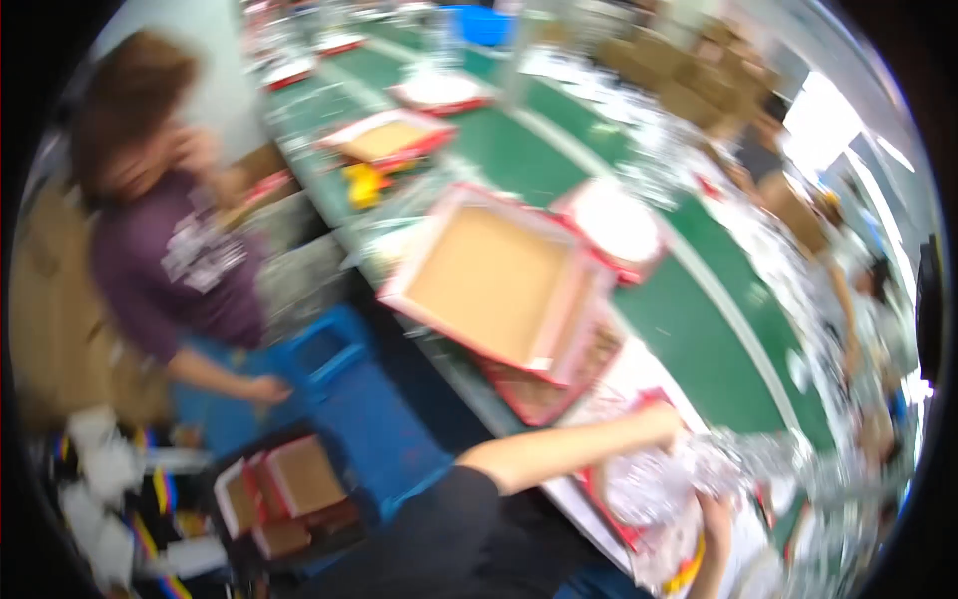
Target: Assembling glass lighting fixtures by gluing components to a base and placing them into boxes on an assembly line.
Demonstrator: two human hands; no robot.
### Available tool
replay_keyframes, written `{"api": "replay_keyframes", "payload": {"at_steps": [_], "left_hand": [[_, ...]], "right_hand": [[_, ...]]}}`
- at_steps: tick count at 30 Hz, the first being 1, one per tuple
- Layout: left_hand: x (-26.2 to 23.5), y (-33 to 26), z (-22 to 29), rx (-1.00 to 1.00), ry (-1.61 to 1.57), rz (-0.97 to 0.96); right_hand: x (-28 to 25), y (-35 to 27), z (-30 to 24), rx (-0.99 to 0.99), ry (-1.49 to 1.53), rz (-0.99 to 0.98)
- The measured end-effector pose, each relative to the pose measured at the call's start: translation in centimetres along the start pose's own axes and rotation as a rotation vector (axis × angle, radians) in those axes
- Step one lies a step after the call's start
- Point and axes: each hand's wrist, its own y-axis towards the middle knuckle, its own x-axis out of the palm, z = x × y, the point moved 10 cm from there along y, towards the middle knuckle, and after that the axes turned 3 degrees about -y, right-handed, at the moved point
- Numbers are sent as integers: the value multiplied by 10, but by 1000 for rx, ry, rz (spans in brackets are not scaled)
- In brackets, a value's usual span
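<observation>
The picture is smeared by motion. My left arm reaches across the bench, and my left hand [661,423] is beside a red-edged box and a crumpled sheet of clear plastic [743,454]; its fingers are too blurred to read. Close by, my right hand [714,514] comes up from the lower edge with its fingers closed at the clear plastic. Below and between the hands lies a red-rimmed tray [611,514] with a clear, rounded plastic piece [644,487] over it. A yellow piece [687,571] lies next to my right wrist.
Open red-and-white boxes with tan insides [499,280] are stacked left of my hands on the green bench [689,319]. A round white item in red [614,225] sits beyond. A person in purple [170,260] stands left, near a blue plastic stool [369,409]. Other people work across the bench.
</observation>
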Motion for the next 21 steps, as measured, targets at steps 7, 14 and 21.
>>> {"api": "replay_keyframes", "payload": {"at_steps": [7, 14, 21], "left_hand": [[-30, -34, -57, -100, 164, -72], [-127, -137, 2, -31, -206, 187], [-43, -247, 46, 135, 234, -179]], "right_hand": [[34, -237, -225, -612, 342, -916], [53, -150, -54, 1, 196, 17], [136, -125, -14, -227, -555, 203]]}}
